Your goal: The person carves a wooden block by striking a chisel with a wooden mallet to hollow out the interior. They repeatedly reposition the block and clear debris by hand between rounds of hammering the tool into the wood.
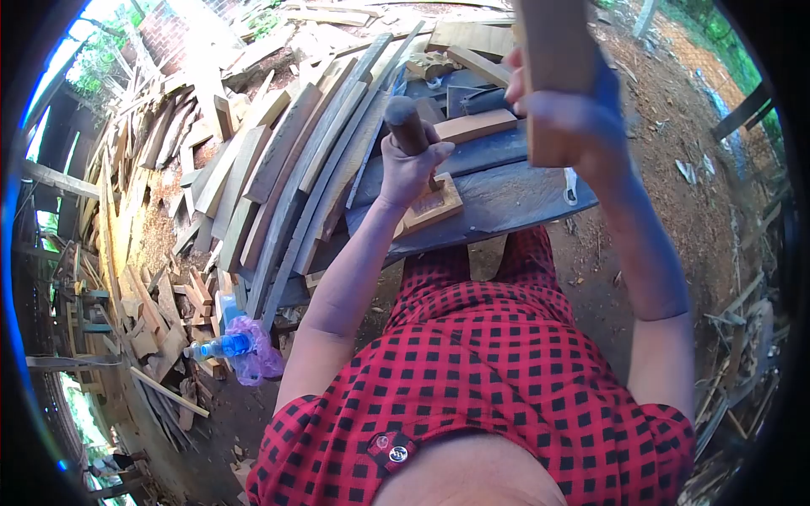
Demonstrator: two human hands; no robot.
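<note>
My left hand point(411, 173) is wrapped around the dark round handle of a chisel point(405, 122), held nearly upright. Its lower end meets a small pale wooden piece point(443, 209) with a recess cut in its top, lying on the dark workbench point(515, 198). Raised at the upper right, my right hand point(578, 131) grips a thick wooden block point(557, 51); the hand is blurred and the block's upper end runs out of view. A curved piece of wood point(477, 126) lies on the bench just beyond the chisel.
Long planks point(316, 143) are stacked at the left of the bench. Wood offcuts point(160, 316) cover the ground at the lower left, near a blue plastic bottle point(224, 346) and a pink plastic bag point(257, 358). Bare soil point(666, 160) stretches along the right.
</note>
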